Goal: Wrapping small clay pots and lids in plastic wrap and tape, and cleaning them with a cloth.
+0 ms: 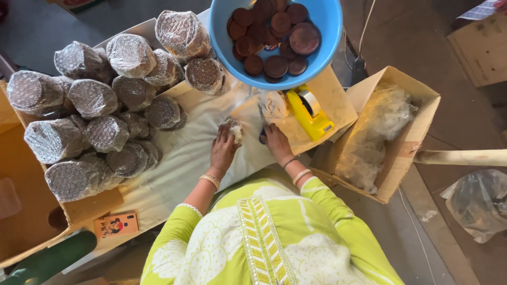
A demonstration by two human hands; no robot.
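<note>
My left hand [223,149] rests on the white cloth [185,158] with its fingers closed on a small wad of bubble wrap [233,129]. Just to the right, my right hand [277,142] grips a pair of scissors [262,122] with a blue handle. The blades point away from me toward a loose piece of bubble wrap [274,103]. A yellow tape dispenser [310,112] lies on a cardboard sheet [338,100] just beyond my right hand. Above it sits a blue bowl [222,31] holding several round brown discs [304,38].
Several bubble-wrapped stacks of discs [92,97] are piled on the left. An open cardboard box [417,121] with clear plastic wrap stands at the right. A small printed card [115,225] lies near the front edge. A plastic bag [478,200] lies on the floor.
</note>
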